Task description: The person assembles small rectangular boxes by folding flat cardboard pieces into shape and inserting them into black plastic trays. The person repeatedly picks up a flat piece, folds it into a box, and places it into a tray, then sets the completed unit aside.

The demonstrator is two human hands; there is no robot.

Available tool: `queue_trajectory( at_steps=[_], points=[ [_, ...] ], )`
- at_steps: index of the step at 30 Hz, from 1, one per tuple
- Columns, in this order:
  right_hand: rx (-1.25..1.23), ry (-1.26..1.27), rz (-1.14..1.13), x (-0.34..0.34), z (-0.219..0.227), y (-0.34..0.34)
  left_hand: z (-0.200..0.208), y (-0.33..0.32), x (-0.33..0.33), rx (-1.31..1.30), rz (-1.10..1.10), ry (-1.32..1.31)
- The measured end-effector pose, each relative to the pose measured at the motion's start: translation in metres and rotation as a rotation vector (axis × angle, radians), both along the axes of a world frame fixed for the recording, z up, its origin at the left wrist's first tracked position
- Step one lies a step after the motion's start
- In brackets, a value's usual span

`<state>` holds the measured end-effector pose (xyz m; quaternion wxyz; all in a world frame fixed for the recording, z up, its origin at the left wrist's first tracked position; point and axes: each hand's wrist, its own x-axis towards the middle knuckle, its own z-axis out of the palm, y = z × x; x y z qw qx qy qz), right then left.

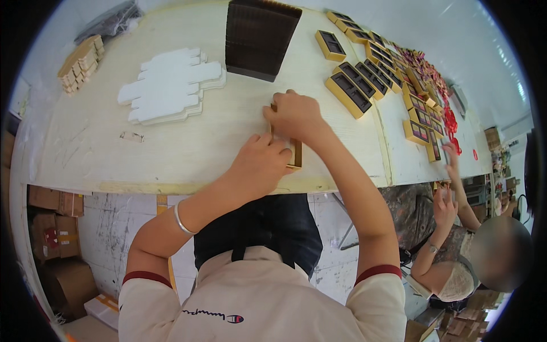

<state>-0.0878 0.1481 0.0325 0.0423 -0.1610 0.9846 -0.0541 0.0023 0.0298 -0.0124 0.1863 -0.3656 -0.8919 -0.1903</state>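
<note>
- The gold box (pixel 298 153) lies on the table (pixel 194 145) near its front edge, partly hidden by both hands; uneven pressure could crease its walls.
- Left hand (pixel 259 162) bends its fingers at the near end, right hand (pixel 297 115) at the far; whether either grips, I cannot tell.
- Beyond, the tall black stack (pixel 259 40) could topple if knocked by a forward reach.

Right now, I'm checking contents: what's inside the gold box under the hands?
The gold box shows some gold-brown interior; the left hand and right hand cover much else, so anything beneath them cannot be seen.
</note>
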Motion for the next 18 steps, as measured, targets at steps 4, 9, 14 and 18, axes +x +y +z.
queue_trajectory(
  at_steps=[4,9,14,18],
  points=[
    [-0.046,0.118,0.041,-0.005,-0.021,0.0,-0.003,0.005,-0.007,0.053,-0.022,0.046],
    [-0.588,0.026,0.209,-0.016,-0.019,0.039,0.003,-0.012,-0.015,-0.007,-0.036,-0.102],
    [-0.173,0.146,0.137,-0.019,-0.017,0.038,0.01,-0.027,-0.033,-0.067,-0.207,-0.14],
    [0.002,0.204,0.245,-0.03,-0.018,0.031,0.017,-0.034,-0.047,-0.095,-0.315,-0.249]
  ],
)
